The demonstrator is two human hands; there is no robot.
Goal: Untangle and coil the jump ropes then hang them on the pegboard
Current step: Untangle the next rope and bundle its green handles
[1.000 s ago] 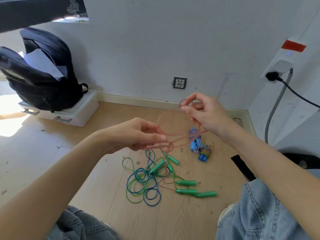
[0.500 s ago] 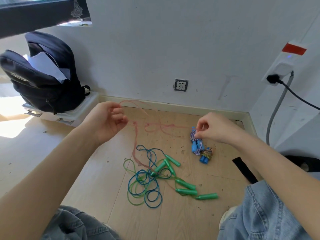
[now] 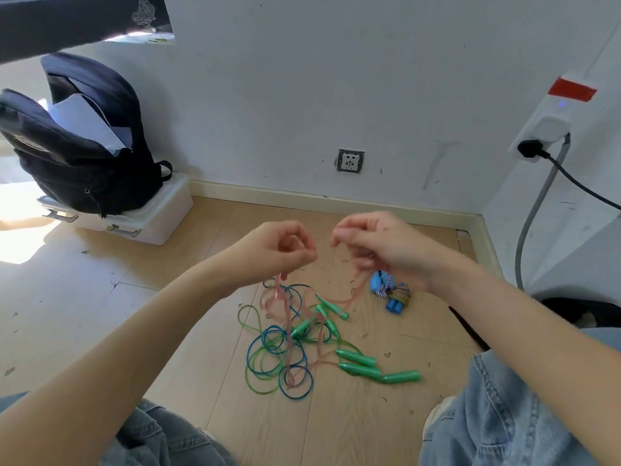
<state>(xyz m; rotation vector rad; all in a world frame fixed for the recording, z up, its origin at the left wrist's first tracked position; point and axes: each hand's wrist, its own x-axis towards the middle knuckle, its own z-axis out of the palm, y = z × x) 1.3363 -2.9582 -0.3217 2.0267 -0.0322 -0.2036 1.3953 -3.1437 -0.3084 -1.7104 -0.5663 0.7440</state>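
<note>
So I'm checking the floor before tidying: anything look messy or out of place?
Yes. The green and blue jump ropes lie knotted together on the wooden floor, a pink rope threading through them up to both hands. Small dark debris flecks are scattered around the pile.

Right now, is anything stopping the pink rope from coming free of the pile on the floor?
Yes. The pink rope, held by both the left hand and the right hand, hangs into the blue and green ropes and looks threaded through their loops beside the green handles.

Black backpack [image 3: 80, 153] atop white storage box [image 3: 151, 223]
</note>
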